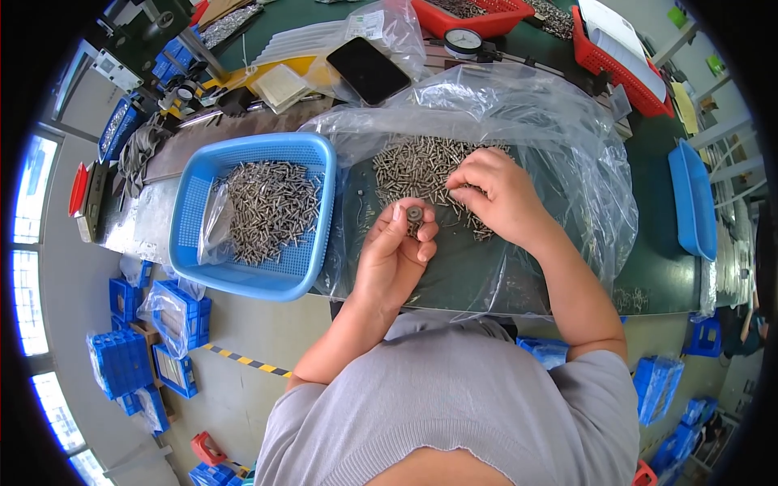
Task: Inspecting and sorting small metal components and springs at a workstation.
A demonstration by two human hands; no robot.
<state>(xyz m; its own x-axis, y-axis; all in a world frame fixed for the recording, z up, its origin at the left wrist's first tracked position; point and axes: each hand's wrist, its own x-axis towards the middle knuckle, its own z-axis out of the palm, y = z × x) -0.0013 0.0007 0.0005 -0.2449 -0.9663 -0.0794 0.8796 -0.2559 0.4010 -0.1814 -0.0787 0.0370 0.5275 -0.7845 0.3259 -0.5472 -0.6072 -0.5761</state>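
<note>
My left hand is closed around a small round metal piece with a hole in its middle, held between thumb and fingers above the near edge of a pile of small metal pins. The pins lie on a clear plastic sheet spread over the table. My right hand is over the right side of the pile, thumb and fingertips pinched together. Whatever is between those fingertips is too small to make out. To the left, a blue plastic basket holds many similar pins and a clear bag.
Beyond the sheet are a black phone, a dial gauge and red baskets. A gauge stand is at the far left. A blue tray sits at the table's right edge. Blue crates stand on the floor.
</note>
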